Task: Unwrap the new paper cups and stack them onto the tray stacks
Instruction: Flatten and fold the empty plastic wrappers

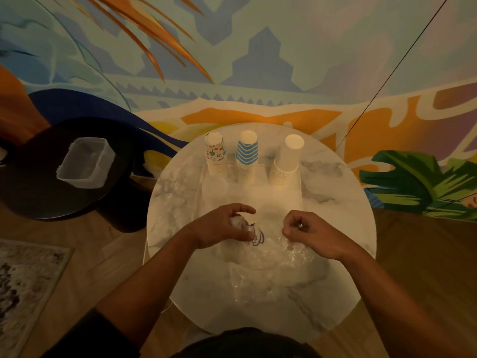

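Observation:
A clear plastic wrapper with purple print lies crumpled on the round marble table. My left hand grips its left end, fingers curled round a bunched part. My right hand pinches the wrapper's right side. Whether cups are still inside the wrap is hard to tell. Behind my hands a white tray carries three upside-down stacks: patterned cups, blue zigzag cups and plain white cups.
More loose clear plastic lies on the table near me. A clear plastic box sits on a black round table at the left. A painted wall rises just behind both tables. A rug covers the floor lower left.

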`<state>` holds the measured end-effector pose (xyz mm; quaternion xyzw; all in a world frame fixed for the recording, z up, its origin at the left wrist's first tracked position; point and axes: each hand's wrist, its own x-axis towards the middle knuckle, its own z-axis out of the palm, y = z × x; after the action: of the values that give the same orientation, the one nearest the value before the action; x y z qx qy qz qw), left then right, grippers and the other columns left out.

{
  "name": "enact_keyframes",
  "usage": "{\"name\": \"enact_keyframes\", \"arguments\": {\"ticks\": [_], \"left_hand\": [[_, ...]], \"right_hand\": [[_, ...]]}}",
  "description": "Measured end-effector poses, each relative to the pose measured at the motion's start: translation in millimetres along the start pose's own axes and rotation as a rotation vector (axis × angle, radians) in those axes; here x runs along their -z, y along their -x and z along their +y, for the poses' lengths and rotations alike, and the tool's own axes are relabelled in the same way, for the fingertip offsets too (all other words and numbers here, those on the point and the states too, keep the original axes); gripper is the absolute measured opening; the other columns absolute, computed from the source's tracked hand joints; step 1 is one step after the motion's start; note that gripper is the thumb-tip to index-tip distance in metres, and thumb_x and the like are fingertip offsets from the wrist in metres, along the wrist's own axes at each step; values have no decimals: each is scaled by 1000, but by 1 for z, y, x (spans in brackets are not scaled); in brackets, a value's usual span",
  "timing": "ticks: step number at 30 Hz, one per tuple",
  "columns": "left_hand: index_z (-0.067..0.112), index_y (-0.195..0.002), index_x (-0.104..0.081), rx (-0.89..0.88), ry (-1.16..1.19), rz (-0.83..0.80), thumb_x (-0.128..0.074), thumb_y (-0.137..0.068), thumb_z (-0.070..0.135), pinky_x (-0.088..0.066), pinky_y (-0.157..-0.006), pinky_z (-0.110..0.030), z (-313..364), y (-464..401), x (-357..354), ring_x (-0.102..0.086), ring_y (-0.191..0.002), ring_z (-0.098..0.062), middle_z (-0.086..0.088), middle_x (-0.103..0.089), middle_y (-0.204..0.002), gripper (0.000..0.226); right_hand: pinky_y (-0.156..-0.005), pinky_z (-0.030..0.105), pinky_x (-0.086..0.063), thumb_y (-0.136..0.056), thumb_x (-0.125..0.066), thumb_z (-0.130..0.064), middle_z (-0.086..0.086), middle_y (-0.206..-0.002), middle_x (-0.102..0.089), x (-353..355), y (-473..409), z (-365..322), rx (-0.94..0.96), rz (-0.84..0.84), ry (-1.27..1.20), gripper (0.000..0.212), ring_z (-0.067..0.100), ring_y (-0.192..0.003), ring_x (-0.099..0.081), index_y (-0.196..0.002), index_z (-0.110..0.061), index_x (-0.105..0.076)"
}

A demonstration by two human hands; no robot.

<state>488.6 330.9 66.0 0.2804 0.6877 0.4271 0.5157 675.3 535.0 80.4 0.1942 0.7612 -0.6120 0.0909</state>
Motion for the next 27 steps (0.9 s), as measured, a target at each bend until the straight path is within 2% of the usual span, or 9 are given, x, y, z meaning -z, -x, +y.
{"name": "enact_keyframes", "arguments": {"ticks": [4, 8, 11, 14, 18, 21, 24, 25, 27], "left_hand": [[29, -120, -68, -25, -100, -25, -91, -72, 18, -58, -93, -33, -1, 5, 3, -71, -104, -22, -5, -73, -115, 54], [12, -102, -75, -37, -60, 62, -87, -76, 8, -57, -89, -26, -5, 12, 12, -72, -98, -17, -6, -78, -104, 29], [8, -95, -74, -32, 83, 234, -84, -79, 13, -55, -84, -43, -12, 19, 24, -71, -90, -25, -11, -78, -94, 19], [6, -94, -71, -27, 150, 324, -75, -88, 8, -51, -69, -34, -14, 28, 36, -62, -76, -21, -9, -73, -83, 8], [-12, -106, -62, 30, 217, 303, -66, -93, 3, -46, -60, -24, -12, 39, 56, -51, -67, -19, -19, -66, -86, 20], [-3, -106, -61, 55, 326, 291, -59, -94, -5, -50, -60, -24, -3, 46, 65, -55, -65, -17, -9, -65, -79, 12], [4, -100, -59, 14, 485, 307, -58, -95, 1, -62, -72, -32, 8, 49, 63, -69, -81, -21, -9, -71, -87, 6], [7, -100, -58, -6, 538, 285, -64, -92, 8, -63, -77, -38, 10, 47, 60, -72, -89, -24, -8, -74, -92, 10], [12, -110, -54, -41, 566, 214, -84, -77, 28, -62, -84, -47, 14, 39, 47, -72, -103, -26, -6, -75, -109, 47]], "right_hand": [[-59, 25, -54, -79, -86, -15, 6, -82, -60, -10, -5, 3, -53, 160, -26, 25, 15, -67, -58, -93, -5, -68], [-47, 27, -46, -86, -79, -19, 13, -81, -72, -2, -5, 7, -73, 360, -101, 10, 24, -61, -56, -86, -9, -77], [-46, 21, -46, -89, -76, -18, 0, -72, -73, 16, 1, 7, -86, 501, -86, 6, 6, -58, -59, -83, -18, -79], [-43, 16, -44, -93, -72, -17, -3, -70, -68, 34, 8, 7, -80, 580, -56, 8, -3, -50, -54, -87, -17, -78], [-42, 16, -42, -95, -70, -22, 5, -72, -64, 57, 14, 6, -94, 643, -4, 10, -1, -46, -46, -88, -21, -77], [-41, 17, -40, -96, -68, -22, 8, -70, -60, 70, 17, 3, -77, 642, -1, 12, 2, -45, -43, -91, -16, -77], [-41, 19, -38, -97, -66, -23, 6, -68, -60, 70, 17, 0, -33, 627, -22, 14, 5, -47, -43, -91, -18, -77], [-41, 20, -38, -97, -66, -23, 4, -66, -60, 67, 15, -2, -22, 623, -40, 14, 5, -48, -43, -91, -18, -77], [-41, 20, -37, -98, -65, -23, 2, -63, -59, 57, 9, -6, -2, 624, -86, 15, 6, -47, -44, -90, -18, -77]]}}
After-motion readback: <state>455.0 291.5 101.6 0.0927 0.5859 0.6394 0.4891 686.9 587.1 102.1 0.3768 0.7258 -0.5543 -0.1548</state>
